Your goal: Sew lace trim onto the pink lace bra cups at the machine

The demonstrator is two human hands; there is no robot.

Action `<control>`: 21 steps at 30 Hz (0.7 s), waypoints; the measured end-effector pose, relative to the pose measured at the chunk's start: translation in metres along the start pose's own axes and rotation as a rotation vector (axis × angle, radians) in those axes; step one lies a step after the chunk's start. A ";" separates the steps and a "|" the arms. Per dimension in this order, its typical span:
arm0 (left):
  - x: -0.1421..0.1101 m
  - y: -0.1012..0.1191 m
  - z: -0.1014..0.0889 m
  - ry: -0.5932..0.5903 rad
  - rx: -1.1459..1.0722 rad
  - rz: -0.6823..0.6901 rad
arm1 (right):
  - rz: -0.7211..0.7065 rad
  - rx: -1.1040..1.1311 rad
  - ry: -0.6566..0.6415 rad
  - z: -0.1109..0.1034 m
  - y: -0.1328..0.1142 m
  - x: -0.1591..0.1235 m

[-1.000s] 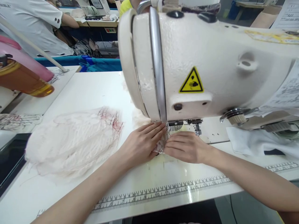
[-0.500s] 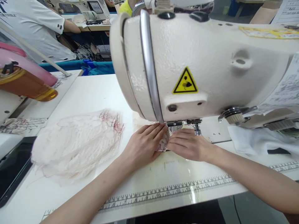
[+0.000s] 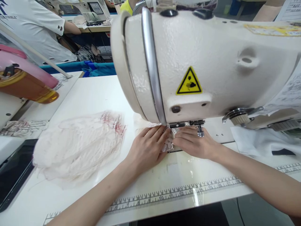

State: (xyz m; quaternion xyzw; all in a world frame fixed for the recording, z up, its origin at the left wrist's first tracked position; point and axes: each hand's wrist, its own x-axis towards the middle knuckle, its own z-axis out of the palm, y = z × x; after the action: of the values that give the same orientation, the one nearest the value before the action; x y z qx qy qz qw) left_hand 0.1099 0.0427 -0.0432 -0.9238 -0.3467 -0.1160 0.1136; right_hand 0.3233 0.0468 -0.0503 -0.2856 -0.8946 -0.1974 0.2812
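A cream sewing machine (image 3: 211, 62) fills the upper middle of the view. Under its head, a small white lace piece (image 3: 169, 142) lies on the table at the presser foot (image 3: 178, 125). My left hand (image 3: 148, 146) lies flat on the lace's left side, fingers stretched toward the foot. On the right side, my right hand (image 3: 194, 141) presses the lace with fingers together and extended. The needle area is mostly hidden by the machine head.
A pile of white lace pieces with red threads (image 3: 80, 144) lies left of my hands. A printed ruler (image 3: 176, 193) runs along the table's front edge. White cloth (image 3: 258, 141) lies at right. A brown and pink object (image 3: 28, 81) and another person in white (image 3: 33, 28) are at far left.
Both hands have slid a little away from me with the lace, closer under the machine head. The view has shifted slightly.
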 end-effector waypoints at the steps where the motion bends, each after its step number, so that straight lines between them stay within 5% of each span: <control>1: 0.000 0.001 0.000 -0.001 0.001 -0.004 | 0.008 -0.038 0.002 -0.002 0.000 0.001; 14: -0.002 0.002 0.001 -0.053 -0.058 -0.023 | 0.026 -0.028 -0.068 -0.006 0.008 0.001; 21: -0.001 0.005 -0.001 0.126 -0.070 0.121 | 0.016 0.124 -0.101 -0.006 0.011 0.000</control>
State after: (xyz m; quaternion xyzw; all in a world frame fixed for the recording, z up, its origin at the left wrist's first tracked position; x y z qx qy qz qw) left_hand 0.1124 0.0376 -0.0431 -0.9373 -0.2782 -0.1789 0.1095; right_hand 0.3325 0.0523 -0.0433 -0.2842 -0.9159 -0.1246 0.2546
